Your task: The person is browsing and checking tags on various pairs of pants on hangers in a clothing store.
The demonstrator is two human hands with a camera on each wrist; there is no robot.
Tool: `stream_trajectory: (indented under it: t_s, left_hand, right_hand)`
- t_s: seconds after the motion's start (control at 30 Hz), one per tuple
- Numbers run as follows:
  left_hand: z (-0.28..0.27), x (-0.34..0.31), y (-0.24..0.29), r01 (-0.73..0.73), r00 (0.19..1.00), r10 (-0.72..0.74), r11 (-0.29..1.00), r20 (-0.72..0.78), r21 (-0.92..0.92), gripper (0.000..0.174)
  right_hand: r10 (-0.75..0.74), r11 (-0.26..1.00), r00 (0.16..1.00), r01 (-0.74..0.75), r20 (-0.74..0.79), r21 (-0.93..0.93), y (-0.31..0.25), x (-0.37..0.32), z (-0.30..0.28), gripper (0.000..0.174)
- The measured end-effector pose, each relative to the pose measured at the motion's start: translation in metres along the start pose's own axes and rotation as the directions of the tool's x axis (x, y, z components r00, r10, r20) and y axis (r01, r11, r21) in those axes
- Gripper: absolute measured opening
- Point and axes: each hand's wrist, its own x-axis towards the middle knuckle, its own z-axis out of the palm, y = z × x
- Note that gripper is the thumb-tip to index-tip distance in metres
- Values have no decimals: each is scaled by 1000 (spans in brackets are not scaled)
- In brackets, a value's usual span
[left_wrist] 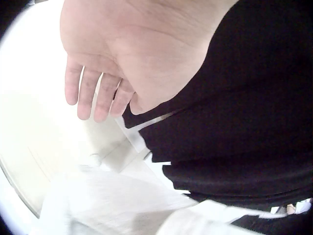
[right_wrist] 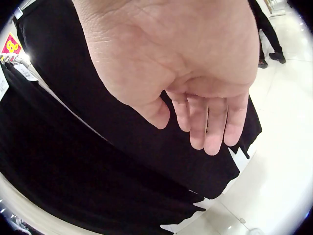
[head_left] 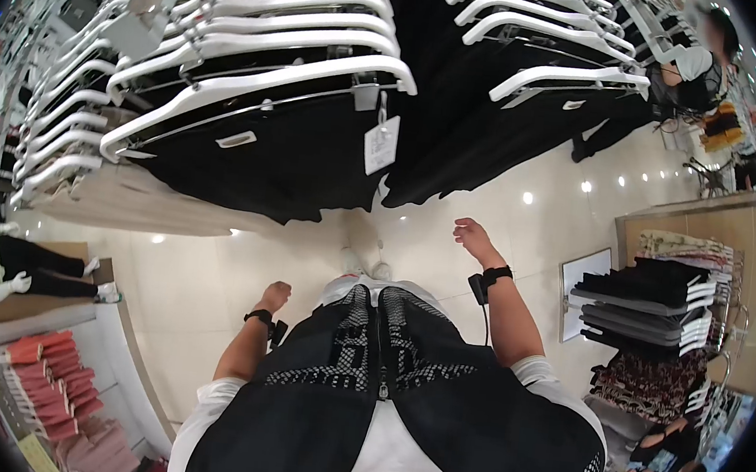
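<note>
My left hand (head_left: 276, 297) hangs low beside my body, its fingers loosely bent and nothing in them. In the left wrist view the palm of that hand (left_wrist: 132, 54) faces the camera, with black garments (left_wrist: 244, 117) behind it. Farther forward, my right hand (head_left: 476, 238) is raised in front of the rack, fingers relaxed and holding nothing. Behind the right hand (right_wrist: 181, 63), black garments (right_wrist: 122, 142) hang in the right wrist view. On the rack, black trousers (head_left: 286, 154) hang from a white hanger (head_left: 256, 88) with a white tag (head_left: 380, 145).
More white hangers (head_left: 507, 30) carry black clothes at the upper right. A dressed mannequin (head_left: 2, 264) and pink garments (head_left: 46, 377) are at the left. Folded-over dark clothes (head_left: 636, 302) hang on a stand at the right. Another person (head_left: 695, 66) is at the far right.
</note>
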Motion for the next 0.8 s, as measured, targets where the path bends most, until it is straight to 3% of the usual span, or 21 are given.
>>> stream_trajectory:
  t_s: [0.07,0.1,0.2,0.27,0.33,0.4,0.47,0.57,0.6,0.67,0.7,0.77,0.8]
  left_hand:
    - [-8,35,20,-214,977,214,977,-6,11,31]
    - [-17,28,70,-49,998,42,984,-43,-170,22]
    - [-20,64,125,-107,994,103,964,-29,-242,24]
    - [-26,40,213,-57,990,105,915,98,-399,28]
    - [-30,28,281,-199,929,279,930,242,-310,38]
    - [-18,24,335,-347,871,435,875,231,-338,47]
    - [-8,8,397,-450,839,524,819,146,-356,56]
    - [22,26,444,-716,695,694,692,-188,-89,66]
    - [27,29,459,-720,676,694,693,-247,-22,65]
    - [37,31,492,-705,629,689,701,-360,108,64]
    - [44,36,501,-638,720,599,770,-351,5,61]
    - [60,39,508,-455,874,392,867,-286,-202,55]
    - [71,40,504,-467,869,405,861,-283,-203,56]
  right_hand:
    - [32,999,999,-32,-24,-28,-2,-5,-8,38]
    - [48,998,998,-49,-32,-41,-2,-5,-11,38]
    - [129,989,985,-136,-115,-55,1,-9,-29,41]
    - [159,986,978,-151,-132,72,6,-9,-47,45]
    - [173,973,971,-143,-166,182,4,-5,-63,49]
    - [172,958,962,-114,-210,263,-15,-5,-84,53]
    - [127,940,949,-22,-287,342,-35,4,-108,56]
    - [18,936,870,158,-493,313,-53,38,-144,61]
    - [-26,937,822,219,-569,272,-58,49,-156,62]
    - [-190,953,797,289,-574,86,-73,66,-176,61]
    - [-273,945,780,326,-563,-7,-78,77,-186,61]
    - [-297,953,899,301,-323,-39,-59,109,-212,58]
    - [-294,956,937,288,-191,-56,-49,119,-222,56]
